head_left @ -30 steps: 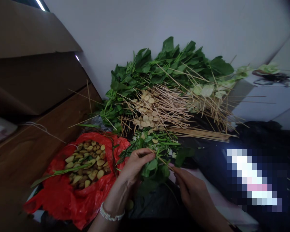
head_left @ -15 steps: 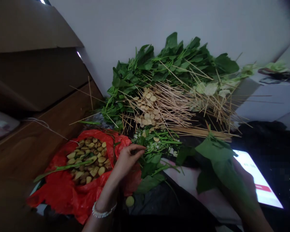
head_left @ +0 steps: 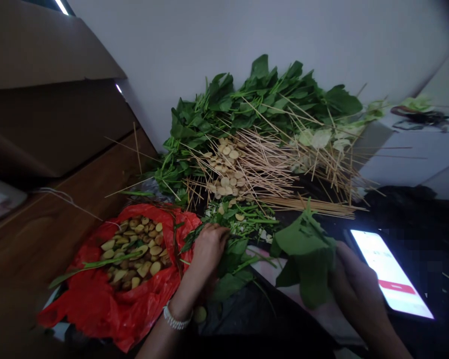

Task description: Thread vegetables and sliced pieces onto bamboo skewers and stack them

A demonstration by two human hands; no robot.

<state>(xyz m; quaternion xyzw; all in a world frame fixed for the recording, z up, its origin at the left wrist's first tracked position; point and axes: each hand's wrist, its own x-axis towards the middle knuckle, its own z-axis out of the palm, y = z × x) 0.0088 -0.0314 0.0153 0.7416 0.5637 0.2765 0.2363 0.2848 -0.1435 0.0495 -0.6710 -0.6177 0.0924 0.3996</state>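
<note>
On the left hand (head_left: 205, 254), the fingers (head_left: 213, 238) curl narrowly down into a loose pile of chopped greens (head_left: 239, 224), hiding whether they grip a stem. The right hand (head_left: 353, 284) closes around one folded bunch of broad green leaves (head_left: 307, 254), keeping it gathered. Beyond lie one red plastic bag (head_left: 97, 299), folded open to expose sliced tan pieces (head_left: 138, 247); one lit smartphone (head_left: 391, 274) at lower right; and countless bamboo skewers (head_left: 269, 172) across a leafy heap (head_left: 262, 99) at upper centre.

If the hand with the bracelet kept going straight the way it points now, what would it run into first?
The left hand would most likely meet the loose pile of cut green stems first. It seems to be touching them already, though depth is hard to judge from this view.
</note>
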